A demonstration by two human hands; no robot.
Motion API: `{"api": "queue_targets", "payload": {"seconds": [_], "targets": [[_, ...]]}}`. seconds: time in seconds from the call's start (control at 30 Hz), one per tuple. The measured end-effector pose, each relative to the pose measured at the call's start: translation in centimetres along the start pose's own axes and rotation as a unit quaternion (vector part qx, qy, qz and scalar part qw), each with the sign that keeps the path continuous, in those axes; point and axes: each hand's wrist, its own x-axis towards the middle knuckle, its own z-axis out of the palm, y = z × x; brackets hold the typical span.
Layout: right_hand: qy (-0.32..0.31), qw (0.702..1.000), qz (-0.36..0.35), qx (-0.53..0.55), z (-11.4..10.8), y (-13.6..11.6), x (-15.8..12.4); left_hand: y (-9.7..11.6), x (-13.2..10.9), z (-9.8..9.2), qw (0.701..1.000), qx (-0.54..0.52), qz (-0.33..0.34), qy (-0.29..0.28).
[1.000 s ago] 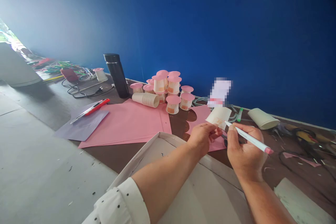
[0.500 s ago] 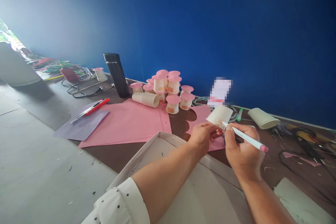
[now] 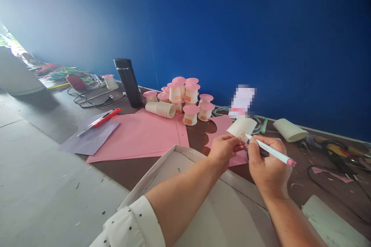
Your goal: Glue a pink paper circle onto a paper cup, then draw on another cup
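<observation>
My left hand [image 3: 224, 149] is closed on a small white paper cup [image 3: 242, 127], tilted with its base toward me. My right hand [image 3: 268, 166] grips a white pen with a pink end [image 3: 271, 151]. The pen's tip touches the cup's side, where faint orange marks show. Both hands hover above the brown table, over a pink paper scrap and the far edge of an open cardboard box [image 3: 174, 158].
A pile of pink-lidded paper cups [image 3: 185, 98], a lying stack of cups [image 3: 161, 109], a black flask [image 3: 128, 82], pink sheets [image 3: 139, 133], purple paper with a red knife [image 3: 100, 118]. Cables, a green marker [image 3: 264, 125] and a lying cup stack [image 3: 290, 130] sit at the right, before a blue wall.
Both hands, the cup and the pen have shifted slightly left and up. The pen's tip stays on the cup's side.
</observation>
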Motion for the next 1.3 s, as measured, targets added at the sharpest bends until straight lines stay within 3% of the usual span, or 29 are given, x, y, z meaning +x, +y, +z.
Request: {"api": "queue_targets", "payload": {"seconds": [0.83, 1.1, 1.3], "targets": [[-0.005, 1.000, 0.015, 0.005, 0.03, -0.11, -0.01, -0.08, -0.01, -0.03, 0.999, 0.031, -0.001, 0.018], [0.032, 0.999, 0.013, 0.033, -0.03, 0.15, 0.03, 0.55, -0.28, -0.12, 0.999, -0.026, -0.029, 0.014], [0.024, 0.999, 0.004, 0.027, -0.05, 0.20, 0.03, 0.53, -0.11, -0.21, 0.996, -0.083, -0.022, 0.006]]}}
